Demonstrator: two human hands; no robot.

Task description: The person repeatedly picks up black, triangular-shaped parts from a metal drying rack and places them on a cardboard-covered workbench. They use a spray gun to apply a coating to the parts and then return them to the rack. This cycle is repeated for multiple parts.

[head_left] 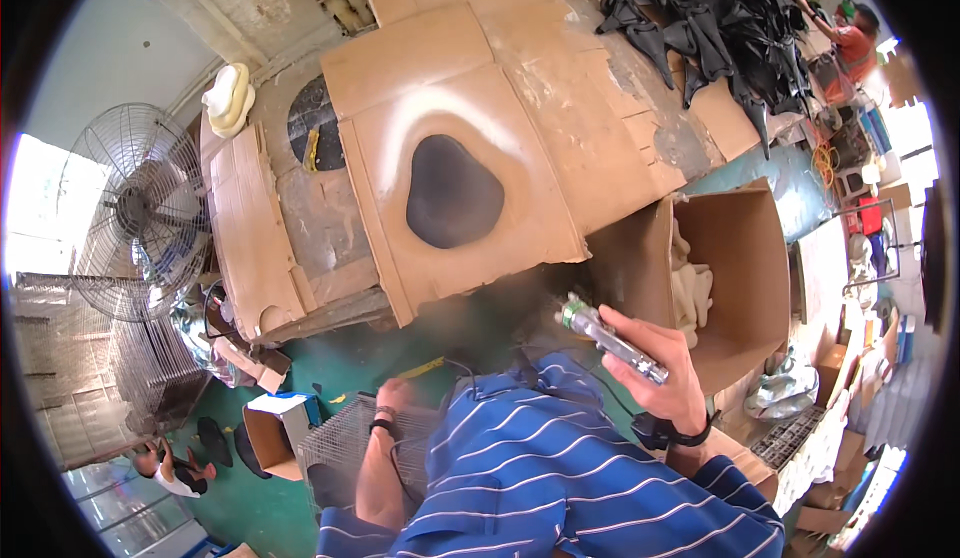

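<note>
Right hand (668, 373) clenched around spray gun (608, 336), long axis aimed up-left toward dark pad (452, 190); left hand (393, 396) lower, grip unclear.

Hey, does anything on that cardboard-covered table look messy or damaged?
Yes. The cardboard sheet under the dark rounded piece carries a pale halo of sprayed coating around it, and its lower right edge is torn and ragged. The right hand holds a spray gun just off that edge.

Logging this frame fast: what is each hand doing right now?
Left hand: lowered over the wire mesh basket; grip cannot be told.
Right hand: closed around a silver metal spray gun.
</note>
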